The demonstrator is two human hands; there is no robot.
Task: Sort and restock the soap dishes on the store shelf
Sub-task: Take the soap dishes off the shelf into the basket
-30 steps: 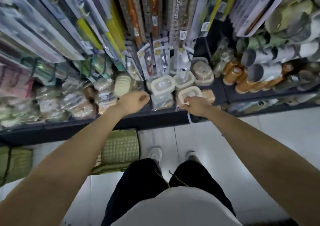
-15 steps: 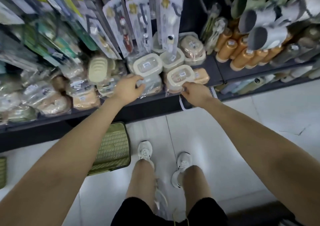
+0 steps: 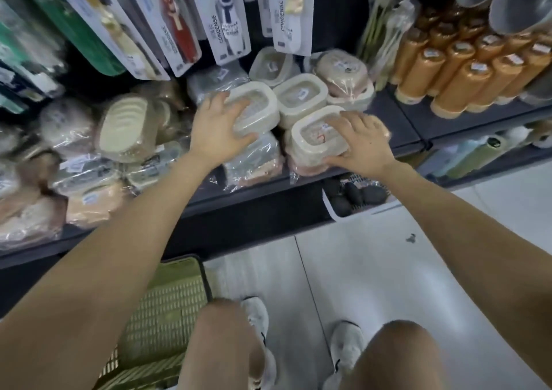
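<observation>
Soap dishes (image 3: 343, 73) wrapped in clear film are stacked on a dark shelf (image 3: 403, 117), set low before the person. Two cream-rimmed ones near the shelf's front edge are held.

The left dish (image 3: 257, 105) is perched on a wrapped pile (image 3: 257, 162) and is taken by the left hand (image 3: 219, 129). That grip is closed on it, with the fingers laid over its top and the thumb pressed to its near edge. The right dish (image 3: 316, 132), just beside it, is held by the right hand (image 3: 363, 144). Here too the grip is closed round the dish, with the fingers spread across the top and right side and the thumb laid along the near rim.

A third dish (image 3: 301, 93) of the same kind is seen just behind, between the two. Further wrapped dishes are heaped at the left (image 3: 125, 126).

Carded packs (image 3: 227, 16) are hung above the shelf, and orange bottles (image 3: 460, 81) are ranged at the right. A white basket (image 3: 331, 210) of dark items is tucked below the shelf. On the pale floor (image 3: 373, 270) a green basket (image 3: 167, 309) is set beside the left leg, and white shoes (image 3: 346, 342) are visible.
</observation>
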